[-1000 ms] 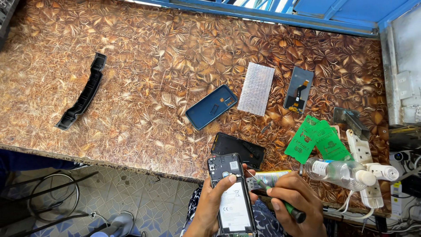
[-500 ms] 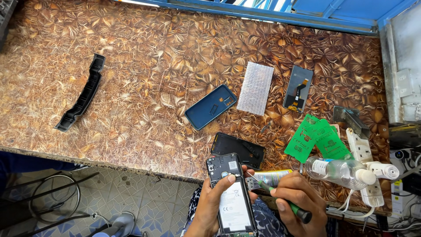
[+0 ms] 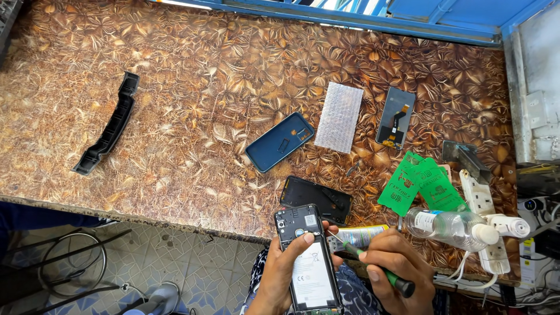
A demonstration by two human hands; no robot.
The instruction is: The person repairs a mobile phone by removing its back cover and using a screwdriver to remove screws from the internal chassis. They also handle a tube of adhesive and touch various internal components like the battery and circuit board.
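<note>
Two hands at the bottom edge of the head view. Left hand [image 3: 286,271] wraps around an opened phone [image 3: 307,259], back cover off, battery facing up, thumb lying across its upper part. Phone sits just off the near edge of the table [image 3: 175,76], over the person's lap. Right hand [image 3: 392,262] is closed around a green-handled screwdriver [image 3: 373,267], tip pointing up-left and touching the phone's upper right side.

On the table near the hands: black phone frame [image 3: 316,199] just above the phone, blue back cover [image 3: 279,149] further up, bubble-wrap sheet [image 3: 339,116] beside it, loose screen [image 3: 395,118] to the right. Green cards [image 3: 421,184] and a clear bottle [image 3: 449,225] lying on its side sit right of the right hand, white power strip [image 3: 481,201] by them. Small tube [image 3: 361,235] partly under the right hand. Long black plastic piece [image 3: 109,125] far left, well apart.
</note>
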